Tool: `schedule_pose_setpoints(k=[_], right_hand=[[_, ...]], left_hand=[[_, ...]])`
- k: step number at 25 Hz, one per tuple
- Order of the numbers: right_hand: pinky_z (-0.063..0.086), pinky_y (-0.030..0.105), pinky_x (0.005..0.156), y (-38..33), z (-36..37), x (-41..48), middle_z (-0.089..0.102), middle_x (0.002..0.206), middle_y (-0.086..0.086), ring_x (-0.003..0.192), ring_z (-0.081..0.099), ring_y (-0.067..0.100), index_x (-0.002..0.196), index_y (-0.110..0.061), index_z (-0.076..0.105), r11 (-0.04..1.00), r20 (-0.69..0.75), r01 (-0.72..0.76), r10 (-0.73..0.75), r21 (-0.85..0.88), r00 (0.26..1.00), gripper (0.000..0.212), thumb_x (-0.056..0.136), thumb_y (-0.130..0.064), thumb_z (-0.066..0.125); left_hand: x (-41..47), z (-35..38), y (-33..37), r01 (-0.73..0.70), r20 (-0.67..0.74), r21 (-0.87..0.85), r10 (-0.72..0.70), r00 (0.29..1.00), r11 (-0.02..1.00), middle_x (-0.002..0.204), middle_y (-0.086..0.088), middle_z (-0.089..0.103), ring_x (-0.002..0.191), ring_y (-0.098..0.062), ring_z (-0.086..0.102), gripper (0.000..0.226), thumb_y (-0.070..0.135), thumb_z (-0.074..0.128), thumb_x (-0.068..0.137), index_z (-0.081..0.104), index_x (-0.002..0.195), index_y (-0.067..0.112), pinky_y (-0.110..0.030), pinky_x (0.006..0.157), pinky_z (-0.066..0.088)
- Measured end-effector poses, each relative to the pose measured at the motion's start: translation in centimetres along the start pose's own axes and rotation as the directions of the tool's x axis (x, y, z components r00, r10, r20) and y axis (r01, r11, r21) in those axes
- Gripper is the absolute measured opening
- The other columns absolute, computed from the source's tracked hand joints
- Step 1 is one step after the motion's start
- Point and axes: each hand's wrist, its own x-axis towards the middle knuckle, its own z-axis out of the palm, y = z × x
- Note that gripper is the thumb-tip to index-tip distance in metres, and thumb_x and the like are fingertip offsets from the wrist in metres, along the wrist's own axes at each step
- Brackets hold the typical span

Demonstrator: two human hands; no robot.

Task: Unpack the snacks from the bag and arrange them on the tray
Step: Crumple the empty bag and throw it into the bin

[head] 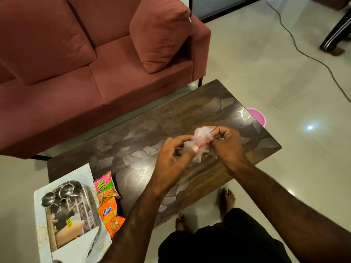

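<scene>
Pinched a crumpled clear plastic bag (pixel 199 142) between the left grip (pixel 174 154) and the right grip (pixel 227 144), both closed tight on the thin plastic. Held up just over the bench (pixel 171 114), not resting on it. Probably tugged from two sides like that to open the mouth, or to feel for anything left inside. Showed a bit of red and pink through the plastic between the grips; could not tell whether print or a small snack.

Lay flat far off to the left of the left grip and closer to the body: a pink and green snack packet (pixel 105 186) and an orange Kurkure packet (pixel 111 217), touching end to end. Sat on the bench just beside the shiny steel tray (pixel 76 215), not on it. Likely dropped there only to get them out of the bag first.

Held two small steel bowls (pixel 57 195) at the tray's far end. Showed mostly reflections in the rest of the tray; no packet seen on it. Still left to do, by the look of it: moving both packets onto the tray.
</scene>
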Motion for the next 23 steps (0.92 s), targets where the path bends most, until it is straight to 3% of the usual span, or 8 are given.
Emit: schedule_pose_setpoints(k=[2,4,7,10,12,14,19,23], right_hand=[[0.060,0.019,0.061,0.3,-0.9,1.4,0.075,0.103,-0.002,0.092,0.074,0.015,0.086,0.000,0.073,0.999,-0.001,0.000,0.000,-0.054,1.000,0.016,0.084,0.014,0.066],[0.060,0.018,0.062,0.6,-2.1,2.7,0.074,0.108,-0.001,0.097,0.072,0.014,0.085,-0.004,0.073,0.998,0.026,-0.014,0.015,-0.064,1.000,0.018,0.085,0.013,0.065],[0.059,0.021,0.062,0.9,-4.6,5.4,0.073,0.114,0.005,0.098,0.071,0.018,0.084,-0.006,0.074,0.995,0.093,-0.070,0.064,0.066,0.994,0.022,0.084,0.013,0.062],[0.060,0.042,0.083,1.4,-7.9,9.2,0.069,0.126,0.015,0.107,0.068,0.029,0.096,0.002,0.076,0.959,0.196,-0.163,0.119,0.231,0.973,0.032,0.084,0.017,0.051],[0.055,0.044,0.091,1.8,-10.8,12.4,0.065,0.136,0.014,0.111,0.068,0.025,0.100,-0.010,0.076,0.924,0.293,-0.256,0.171,0.283,0.941,0.051,0.082,0.023,0.043],[0.056,0.038,0.098,2.2,-14.4,15.8,0.063,0.140,0.007,0.121,0.065,0.021,0.108,-0.022,0.073,0.953,0.377,-0.217,0.126,0.210,0.918,0.056,0.085,0.023,0.049],[0.053,0.008,0.071,4.7,-21.8,21.8,0.071,0.108,-0.014,0.103,0.070,0.005,0.113,-0.027,0.067,0.997,0.269,-0.052,0.064,-0.050,0.961,0.034,0.087,-0.007,0.076],[0.054,0.017,0.089,6.9,-25.3,24.6,0.062,0.130,-0.014,0.109,0.062,0.000,0.139,-0.033,0.046,0.973,0.182,0.025,0.018,-0.231,0.983,0.059,0.088,-0.021,0.074]], left_hand=[[1.4,0.8,0.4,0.062,-0.014,-0.196,-0.066,0.998,0.979,0.099,-0.001,0.070,0.089,-0.016,0.073,0.027,0.034,0.064,0.094,0.061,0.121,0.038,-0.047,0.062,0.064],[3.3,2.2,0.8,0.132,-0.010,-0.207,-0.137,0.991,0.969,0.091,-0.013,0.068,0.083,-0.021,0.074,0.035,0.021,0.069,0.092,0.058,0.122,0.035,-0.043,0.058,0.063],[6.6,5.6,0.9,0.255,-0.018,-0.109,-0.259,0.966,0.961,0.104,-0.010,0.060,0.092,-0.026,0.071,0.045,0.026,0.077,0.085,0.054,0.123,0.035,-0.041,0.060,0.063],[11.2,9.2,0.7,0.371,0.012,-0.070,-0.371,0.929,0.926,0.123,-0.003,0.063,0.103,-0.024,0.070,0.038,0.039,0.069,0.091,0.053,0.125,0.039,-0.044,0.074,0.063],[14.5,12.4,1.1,0.436,0.086,-0.130,-0.428,0.900,0.890,0.127,-0.002,0.066,0.106,-0.023,0.071,0.037,0.041,0.060,0.096,0.051,0.132,0.037,-0.043,0.081,0.061],[17.8,16.4,1.9,0.473,0.098,-0.223,-0.463,0.881,0.852,0.126,-0.005,0.068,0.106,-0.028,0.072,0.037,0.034,0.056,0.100,0.050,0.137,0.029,-0.043,0.082,0.060],[24.5,25.0,3.4,0.471,-0.006,-0.180,-0.480,0.877,0.863,0.109,-0.019,0.070,0.074,-0.030,0.075,0.034,0.005,0.064,0.092,0.054,0.122,0.018,-0.035,0.056,0.060],[28.1,31.3,3.2,0.506,-0.095,-0.025,-0.506,0.857,0.862,0.094,-0.018,0.072,0.067,-0.032,0.071,0.030,0.004,0.065,0.090,0.052,0.108,0.024,-0.046,0.057,0.061]])
